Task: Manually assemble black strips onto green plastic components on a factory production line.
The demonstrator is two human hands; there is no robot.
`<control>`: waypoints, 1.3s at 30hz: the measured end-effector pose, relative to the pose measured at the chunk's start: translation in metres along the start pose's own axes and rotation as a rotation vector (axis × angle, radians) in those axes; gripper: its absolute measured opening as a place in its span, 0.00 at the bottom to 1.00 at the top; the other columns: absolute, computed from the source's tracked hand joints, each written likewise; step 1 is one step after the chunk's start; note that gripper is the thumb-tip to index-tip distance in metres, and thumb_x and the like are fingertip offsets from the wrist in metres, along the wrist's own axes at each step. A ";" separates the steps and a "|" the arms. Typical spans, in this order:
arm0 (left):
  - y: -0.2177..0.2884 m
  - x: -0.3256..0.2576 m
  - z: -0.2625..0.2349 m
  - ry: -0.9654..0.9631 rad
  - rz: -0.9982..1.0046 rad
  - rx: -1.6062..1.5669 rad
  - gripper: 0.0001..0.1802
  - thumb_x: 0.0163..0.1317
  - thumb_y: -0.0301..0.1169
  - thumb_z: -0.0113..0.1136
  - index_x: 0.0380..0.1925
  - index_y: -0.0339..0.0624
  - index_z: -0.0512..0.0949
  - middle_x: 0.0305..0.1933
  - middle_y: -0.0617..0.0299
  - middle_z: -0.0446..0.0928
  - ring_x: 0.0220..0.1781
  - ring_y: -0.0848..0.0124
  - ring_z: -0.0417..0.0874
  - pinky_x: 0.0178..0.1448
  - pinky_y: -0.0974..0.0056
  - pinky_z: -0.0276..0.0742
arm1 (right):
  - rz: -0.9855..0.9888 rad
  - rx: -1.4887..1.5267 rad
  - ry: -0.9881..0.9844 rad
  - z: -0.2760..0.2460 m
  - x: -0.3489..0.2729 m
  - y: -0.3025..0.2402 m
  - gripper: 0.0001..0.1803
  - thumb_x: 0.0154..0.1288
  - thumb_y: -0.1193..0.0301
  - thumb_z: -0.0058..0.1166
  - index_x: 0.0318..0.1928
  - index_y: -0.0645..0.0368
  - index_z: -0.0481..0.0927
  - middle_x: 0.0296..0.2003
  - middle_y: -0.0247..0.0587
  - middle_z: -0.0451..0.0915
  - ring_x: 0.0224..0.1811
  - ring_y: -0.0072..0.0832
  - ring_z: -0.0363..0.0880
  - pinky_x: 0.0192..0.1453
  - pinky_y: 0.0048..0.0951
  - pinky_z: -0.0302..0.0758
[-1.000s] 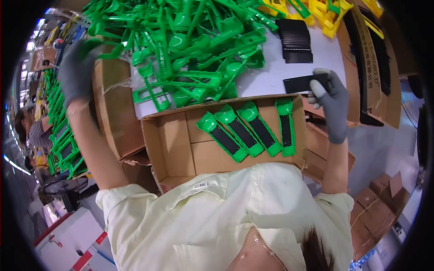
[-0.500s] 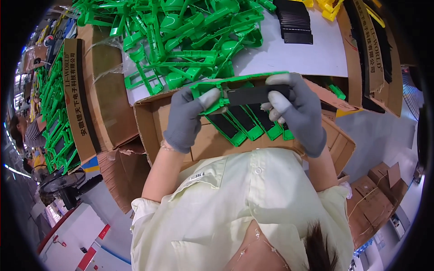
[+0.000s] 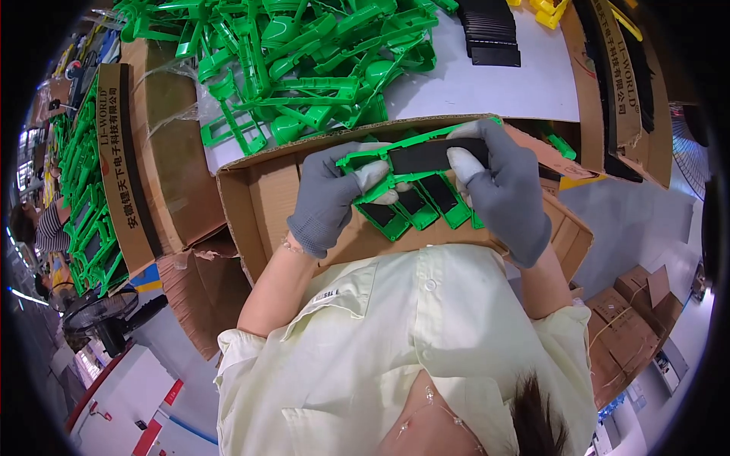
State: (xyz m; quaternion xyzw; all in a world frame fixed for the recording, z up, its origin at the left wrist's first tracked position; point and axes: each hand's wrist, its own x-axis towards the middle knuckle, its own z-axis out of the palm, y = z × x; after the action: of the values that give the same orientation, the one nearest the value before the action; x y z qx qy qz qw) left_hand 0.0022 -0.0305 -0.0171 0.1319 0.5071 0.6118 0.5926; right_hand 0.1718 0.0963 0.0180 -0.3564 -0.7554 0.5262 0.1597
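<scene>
A green plastic frame (image 3: 357, 159), long and narrow, is held by its left end in my gloved left hand (image 3: 325, 199), thumb on top. My gloved right hand (image 3: 508, 194) pinches a flat black panel (image 3: 426, 157) at its right end, thumb on its face. This panel lies along the inside of the frame, between its long green edges; whether it is fully seated I cannot tell. Just below, in an open cardboard box (image 3: 268, 190), several green frames with black panels (image 3: 433, 190) lie side by side, partly hidden by my hands.
Beyond the box, a tangled pile of green frames (image 3: 304, 64) covers a white tabletop (image 3: 540, 83). A stack of black panels (image 3: 490, 34) and yellow parts (image 3: 549, 15) are farther right. A filled carton (image 3: 125, 175) and fan (image 3: 110, 323) stand left; brown boxes (image 3: 623, 334) stand right.
The frame is tilted more, its inside turned further toward me, and the black panel sits lower between its edges. My left hand has shifted slightly right.
</scene>
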 end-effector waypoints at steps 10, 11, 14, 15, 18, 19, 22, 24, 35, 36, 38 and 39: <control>0.006 -0.007 0.009 0.094 0.005 0.166 0.16 0.57 0.22 0.58 0.46 0.28 0.74 0.37 0.52 0.79 0.33 0.64 0.84 0.34 0.69 0.82 | -0.138 -0.455 0.312 -0.003 0.001 0.009 0.17 0.55 0.67 0.61 0.43 0.58 0.73 0.20 0.31 0.74 0.20 0.14 0.70 0.25 0.17 0.68; 0.005 -0.008 0.006 0.055 0.022 0.153 0.16 0.57 0.22 0.58 0.46 0.28 0.75 0.36 0.52 0.79 0.33 0.65 0.84 0.33 0.69 0.81 | -0.136 -0.458 0.317 -0.004 0.002 0.012 0.17 0.55 0.67 0.61 0.43 0.58 0.73 0.20 0.31 0.74 0.20 0.14 0.70 0.25 0.17 0.68; 0.005 -0.009 0.005 0.011 -0.012 0.233 0.17 0.56 0.23 0.58 0.46 0.26 0.74 0.36 0.51 0.79 0.32 0.63 0.84 0.30 0.70 0.79 | -0.175 -0.160 0.231 -0.004 0.005 0.022 0.18 0.53 0.66 0.64 0.42 0.59 0.74 0.20 0.31 0.74 0.20 0.14 0.70 0.24 0.18 0.67; 0.006 -0.013 0.002 0.009 -0.027 0.255 0.16 0.55 0.22 0.58 0.45 0.27 0.75 0.35 0.51 0.79 0.32 0.63 0.84 0.30 0.70 0.79 | 0.062 -0.026 0.012 -0.004 0.002 0.023 0.17 0.53 0.65 0.64 0.40 0.59 0.75 0.19 0.32 0.74 0.21 0.13 0.70 0.24 0.18 0.67; -0.002 -0.017 -0.004 0.061 -0.053 0.307 0.16 0.54 0.22 0.59 0.44 0.27 0.75 0.34 0.51 0.79 0.31 0.64 0.84 0.29 0.70 0.79 | 0.210 0.007 -0.170 0.003 -0.009 0.034 0.14 0.54 0.65 0.63 0.37 0.60 0.77 0.19 0.32 0.74 0.22 0.15 0.72 0.25 0.19 0.68; -0.003 -0.018 -0.006 0.063 -0.051 0.285 0.15 0.54 0.21 0.60 0.43 0.27 0.76 0.33 0.52 0.79 0.31 0.64 0.84 0.28 0.70 0.79 | 0.131 -0.083 -0.127 0.007 -0.013 0.037 0.13 0.55 0.65 0.62 0.36 0.60 0.77 0.19 0.32 0.75 0.22 0.16 0.74 0.25 0.20 0.69; 0.001 -0.026 -0.007 0.084 -0.052 0.358 0.15 0.54 0.21 0.60 0.43 0.26 0.75 0.33 0.51 0.79 0.30 0.65 0.83 0.28 0.71 0.79 | -0.029 -0.229 -0.061 0.017 -0.017 0.041 0.12 0.55 0.65 0.61 0.36 0.59 0.77 0.19 0.30 0.74 0.22 0.20 0.74 0.27 0.23 0.70; 0.008 -0.030 -0.011 0.097 -0.058 0.369 0.15 0.54 0.19 0.59 0.43 0.26 0.75 0.32 0.51 0.80 0.28 0.67 0.82 0.27 0.71 0.78 | 0.001 -0.227 -0.111 0.015 -0.011 0.047 0.15 0.52 0.65 0.63 0.38 0.58 0.78 0.22 0.30 0.75 0.21 0.21 0.73 0.28 0.25 0.71; 0.041 -0.023 -0.104 0.050 -0.544 0.963 0.15 0.52 0.29 0.65 0.37 0.31 0.74 0.26 0.58 0.77 0.23 0.74 0.79 0.22 0.71 0.72 | -0.465 -0.837 0.102 -0.095 0.120 0.098 0.17 0.54 0.68 0.58 0.46 0.47 0.74 0.45 0.32 0.75 0.34 0.33 0.80 0.37 0.30 0.75; 0.035 -0.022 -0.104 0.081 -0.517 1.068 0.23 0.47 0.35 0.70 0.38 0.32 0.74 0.28 0.55 0.79 0.26 0.69 0.81 0.26 0.67 0.74 | -0.524 -0.868 0.070 -0.091 0.124 0.094 0.18 0.53 0.69 0.59 0.46 0.47 0.73 0.47 0.32 0.74 0.37 0.35 0.80 0.38 0.31 0.75; 0.024 -0.008 -0.088 0.141 -0.373 1.584 0.31 0.41 0.47 0.70 0.40 0.37 0.73 0.36 0.45 0.79 0.41 0.52 0.81 0.45 0.52 0.75 | -0.495 -0.957 0.056 -0.094 0.127 0.097 0.21 0.51 0.69 0.59 0.47 0.48 0.72 0.47 0.33 0.74 0.40 0.38 0.79 0.38 0.33 0.75; 0.011 -0.007 -0.087 0.197 -0.307 1.685 0.30 0.43 0.48 0.69 0.40 0.38 0.73 0.38 0.43 0.78 0.43 0.49 0.79 0.47 0.50 0.74 | -0.475 -0.953 0.010 -0.091 0.130 0.096 0.21 0.50 0.70 0.59 0.47 0.49 0.72 0.45 0.34 0.74 0.39 0.38 0.78 0.37 0.33 0.75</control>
State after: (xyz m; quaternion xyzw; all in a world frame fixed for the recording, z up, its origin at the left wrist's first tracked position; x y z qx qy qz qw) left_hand -0.0690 -0.0742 -0.0445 0.4039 0.8532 -0.0469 0.3266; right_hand 0.1731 0.2688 -0.0503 -0.2110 -0.9698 0.0721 0.0985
